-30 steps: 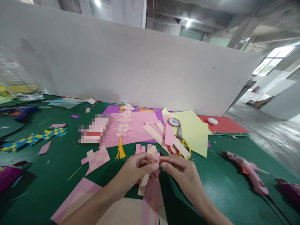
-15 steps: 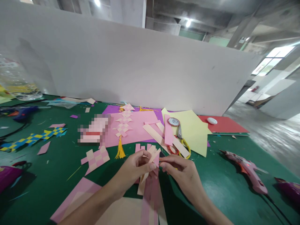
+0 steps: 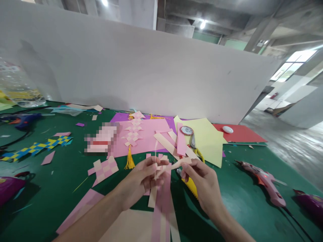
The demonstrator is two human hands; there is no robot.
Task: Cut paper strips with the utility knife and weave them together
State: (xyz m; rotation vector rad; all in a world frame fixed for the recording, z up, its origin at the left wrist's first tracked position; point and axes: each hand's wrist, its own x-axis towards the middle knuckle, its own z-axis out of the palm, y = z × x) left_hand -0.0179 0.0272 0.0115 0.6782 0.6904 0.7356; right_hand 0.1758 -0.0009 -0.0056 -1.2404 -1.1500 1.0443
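Observation:
My left hand (image 3: 140,179) is closed on a cream paper strip (image 3: 176,164) above the middle of the table. The fingertips of my right hand (image 3: 202,181) pinch the other end of that strip, which curves between the two hands. Beneath them lie long pink strips (image 3: 160,215) and cream strips, running toward me and partly hidden by my left hand. A yellow-handled cutter (image 3: 190,187) rests on the table just under my right hand. To the left is a woven pink-and-cream paper piece (image 3: 104,169).
Behind my hands are yellow-handled scissors (image 3: 193,143), a pale yellow sheet (image 3: 212,144) and a woven chain with a yellow tassel (image 3: 129,159). A pink glue gun (image 3: 264,181) lies at right. A blue-and-yellow woven strip (image 3: 37,148) lies at left. A white partition (image 3: 151,70) stands behind.
My right hand has drawn the cream strip's end to the right, and the strip now spans both hands. The yellow cutter under my right hand has come into view.

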